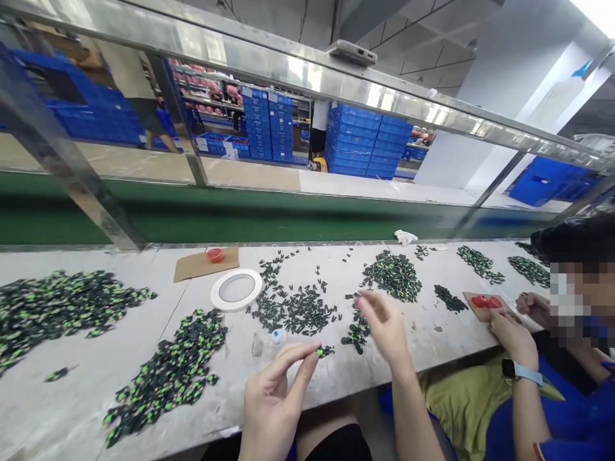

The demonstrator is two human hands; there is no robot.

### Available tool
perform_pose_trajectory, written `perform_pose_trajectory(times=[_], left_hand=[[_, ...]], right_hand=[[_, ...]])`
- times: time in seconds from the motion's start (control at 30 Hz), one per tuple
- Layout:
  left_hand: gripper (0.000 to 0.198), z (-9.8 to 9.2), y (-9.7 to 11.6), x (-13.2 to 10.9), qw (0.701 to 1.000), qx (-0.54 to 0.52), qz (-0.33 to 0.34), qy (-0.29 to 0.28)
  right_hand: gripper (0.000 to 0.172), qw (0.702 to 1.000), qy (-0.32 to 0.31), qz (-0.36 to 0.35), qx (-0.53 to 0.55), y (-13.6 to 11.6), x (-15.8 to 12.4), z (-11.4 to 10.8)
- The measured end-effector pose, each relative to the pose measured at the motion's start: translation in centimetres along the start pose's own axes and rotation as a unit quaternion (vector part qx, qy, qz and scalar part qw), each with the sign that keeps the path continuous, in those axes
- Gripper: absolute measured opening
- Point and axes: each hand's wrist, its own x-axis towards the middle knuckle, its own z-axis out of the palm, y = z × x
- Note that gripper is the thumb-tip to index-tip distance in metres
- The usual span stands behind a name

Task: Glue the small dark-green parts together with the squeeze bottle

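Note:
My left hand (281,394) is low in front of the table's near edge, thumb and forefinger pinching a small black-and-green plastic piece (325,351). To its right, my right hand (384,326) is raised with loosely curved, parted fingers, and nothing shows in them. Its fingertips are close to a small cluster of black-and-green pieces (357,334). Beyond my hands lies a scattered pile of small black parts (302,308). A small clear bottle with a blue tip (277,337) is just behind my left hand, partly hidden.
A roll of white tape (214,296) lies near a red lid-like dish (214,255) on cardboard (185,267). Black-and-green piles (177,358) spread leftward; another pile (393,275) is farther right. A co-worker's hands (516,333) work at the right. A metal frame (269,54) crosses above.

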Motion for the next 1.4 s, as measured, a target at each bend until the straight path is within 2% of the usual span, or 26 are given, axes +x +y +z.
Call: perform_pose_trajectory(times=[0.07, 0.13, 0.23, 0.5, 0.77, 1.07, 1.3, 1.4], left_hand=[[0.013, -0.4, -0.2, 0.6, 0.995, 0.053, 0.072, -0.035], [0.011, -0.6, 0.0, 1.1, 0.986, 0.090, 0.127, -0.058], [0.012, -0.6, 0.6, 1.4, 0.981, 0.098, 0.158, -0.053], [0.011, -1.0, 1.3, 1.4, 0.983, 0.093, 0.156, -0.034], [0.009, -1.1, 1.5, 1.3, 0.982, 0.100, 0.161, -0.018], [0.011, -1.0, 1.1, 0.9, 0.984, 0.096, 0.151, 0.001], [0.011, -1.0, 0.6, 1.3, 0.987, 0.094, 0.131, -0.021], [0.011, -1.3, 0.3, 1.4, 0.985, 0.102, 0.130, -0.051]], right_hand=[[0.037, 0.993, -0.079, -0.009, 0.089, -0.6, -3.5, 1.8], [0.032, 0.982, -0.108, -0.022, 0.154, -1.5, -5.6, 2.9], [0.026, 0.972, -0.116, -0.036, 0.200, -2.7, -6.7, 3.6], [0.013, 0.977, -0.087, -0.020, 0.193, -3.8, -6.6, 4.2], [0.008, 0.982, -0.069, -0.041, 0.170, -4.6, -6.9, 4.1], [0.012, 0.991, -0.041, -0.077, 0.104, -4.7, -7.4, 4.7], [0.012, 0.992, -0.039, -0.078, 0.089, -4.2, -7.2, 4.6], [0.010, 0.991, -0.075, -0.070, 0.090, -3.8, -7.2, 4.3]])
